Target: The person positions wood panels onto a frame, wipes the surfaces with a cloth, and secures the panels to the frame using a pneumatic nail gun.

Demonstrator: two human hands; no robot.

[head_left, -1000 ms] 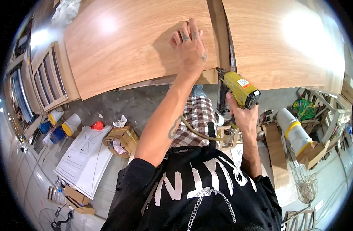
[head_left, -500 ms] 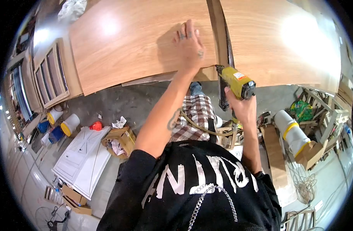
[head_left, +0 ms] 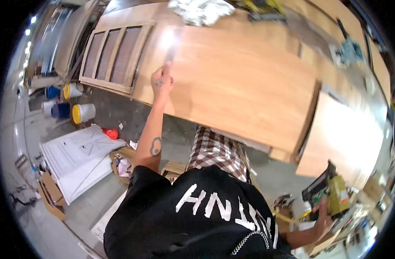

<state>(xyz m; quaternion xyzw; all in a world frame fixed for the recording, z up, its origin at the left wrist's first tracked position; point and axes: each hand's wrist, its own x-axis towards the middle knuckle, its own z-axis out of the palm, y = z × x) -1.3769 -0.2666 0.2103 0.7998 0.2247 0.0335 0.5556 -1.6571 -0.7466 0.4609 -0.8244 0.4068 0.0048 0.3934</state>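
Note:
A large light wood-grain panel [head_left: 240, 82] lies on the bench in front of me. My left hand [head_left: 163, 80] is closed at the panel's left end. A narrow dark strip [head_left: 171, 51] shows just beyond its fingertips; blur hides whether the hand holds it. Low at the right, away from the panel, my right hand [head_left: 323, 218] is wrapped round the grip of a yellow-green nail gun [head_left: 338, 196], its dark nose pointing up. A second wood panel [head_left: 342, 136] lies to the right, a dark gap between the two.
A slatted wooden frame [head_left: 115, 54] lies at the left of the bench. Crumpled white plastic [head_left: 202, 12] and another yellow tool [head_left: 266, 9] lie at the back. Buckets [head_left: 83, 113], a white door panel [head_left: 79, 155] and a cardboard box [head_left: 124, 162] stand or lie on the floor.
My left hand has gone from lying on the panel to its left end and closed. My right hand has carried the nail gun off the panel's edge, down and right. The view has turned.

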